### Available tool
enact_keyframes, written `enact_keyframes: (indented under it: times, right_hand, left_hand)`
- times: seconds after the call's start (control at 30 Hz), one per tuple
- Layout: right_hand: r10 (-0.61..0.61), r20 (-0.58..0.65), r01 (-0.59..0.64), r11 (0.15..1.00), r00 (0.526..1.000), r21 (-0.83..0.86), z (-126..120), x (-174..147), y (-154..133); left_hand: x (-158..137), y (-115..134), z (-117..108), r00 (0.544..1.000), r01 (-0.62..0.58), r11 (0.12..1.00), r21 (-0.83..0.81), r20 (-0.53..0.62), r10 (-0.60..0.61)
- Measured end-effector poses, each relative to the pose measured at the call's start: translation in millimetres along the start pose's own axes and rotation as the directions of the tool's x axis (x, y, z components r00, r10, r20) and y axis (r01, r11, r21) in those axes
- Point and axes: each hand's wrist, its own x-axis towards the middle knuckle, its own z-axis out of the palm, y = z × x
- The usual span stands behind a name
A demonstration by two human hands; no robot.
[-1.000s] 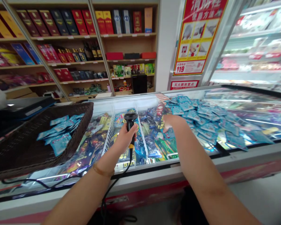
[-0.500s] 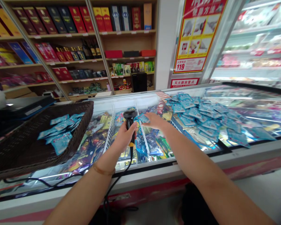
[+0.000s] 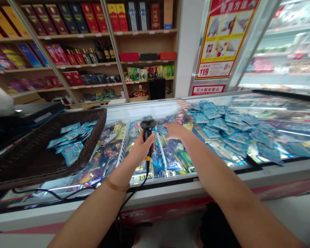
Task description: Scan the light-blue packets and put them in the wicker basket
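Note:
My left hand (image 3: 144,146) is wrapped round the handle of a black barcode scanner (image 3: 148,124), whose cable hangs down over the freezer's front. Just right of the scanner head, my right hand (image 3: 176,131) pinches a small blue packet (image 3: 162,130), partly hidden by the fingers. Both hands are above the glass top of a chest freezer (image 3: 155,189). A heap of similar blue packets (image 3: 222,120) lies on the glass to the right. At the left, a brown woven basket (image 3: 100,120) holds several more blue packets (image 3: 71,137).
Under the glass, white wire dividers (image 3: 122,143) separate bagged goods. Shelves (image 3: 144,31) with boxes and bottles stand behind the freezer. A red and yellow poster (image 3: 226,38) hangs at the back, beside a lit display fridge (image 3: 289,55). A black cable (image 3: 54,195) runs below the basket.
The whole view has shifted slightly, so the surroundings sit a little further right. Both hands keep their hold on the scanner and the packet, with the packet still close to the scanner head.

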Motion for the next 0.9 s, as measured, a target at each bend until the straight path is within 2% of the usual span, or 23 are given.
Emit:
enact_keyframes:
  times: [0.1,0.2,0.33,0.4,0.47,0.53,0.57,0.63,0.67,0.7,0.77,0.9]
  right_hand:
    - [0.035,-0.061,-0.038,0.998,0.998,-0.05,2.2,0.2,-7.8]
    - [0.114,-0.129,-0.115,0.993,0.985,-0.006,7.6,4.6,-11.4]
    - [0.145,-0.162,-0.139,0.989,0.976,0.047,13.0,11.7,-2.8]
    - [0.199,-0.207,-0.164,0.971,0.958,0.172,12.3,13.6,5.3]
    - [0.285,-0.27,-0.192,0.926,0.92,0.325,9.8,14.4,13.6]
    - [0.403,-0.28,-0.187,0.801,0.871,0.569,7.4,15.2,19.9]
    - [0.46,-0.247,-0.159,0.679,0.853,0.716,6.9,15.9,21.7]
    - [0.534,-0.132,-0.051,0.313,0.835,0.948,7.3,18.0,22.6]
    - [0.545,-0.085,0.012,0.136,0.834,0.991,8.1,19.3,21.9]
    - [0.546,-0.066,0.064,0.023,0.835,0.998,9.2,20.7,20.7]
    - [0.543,-0.079,0.137,-0.067,0.836,0.988,11.8,23.3,17.1]
    - [0.494,-0.14,0.209,-0.086,0.858,0.974,15.9,25.7,10.4]
  left_hand:
    - [-0.2,-0.7,0.2,1.0,0.008,1.0,0.007,-0.001,-0.008]
    - [-2.1,3.3,2.4,1.0,0.004,1.0,-0.011,-0.011,-0.004]
    - [-4.3,7.1,2.8,1.0,0.004,1.0,0.004,-0.011,-0.004]
    - [-4.6,7.1,1.8,1.0,0.0,1.0,0.015,0.003,0.0]
    - [-5.2,7.1,1.2,1.0,-0.005,1.0,0.004,0.016,0.004]
    - [-6.7,8.2,1.8,0.999,-0.008,1.0,-0.012,0.035,0.009]
    - [-7.9,9.1,2.5,0.999,-0.01,1.0,-0.017,0.054,0.011]
    - [-10.8,11.8,4.5,0.995,-0.022,0.999,-0.024,0.101,0.024]
    - [-12.5,13.2,5.5,0.992,-0.031,0.999,-0.027,0.122,0.034]
    - [-14.1,14.5,6.5,0.989,-0.04,0.999,-0.028,0.141,0.043]
    - [-17.1,16.8,8.0,0.984,-0.055,0.998,-0.014,0.172,0.057]
    - [-20.3,18.9,9.3,0.974,-0.064,0.998,0.021,0.221,0.058]
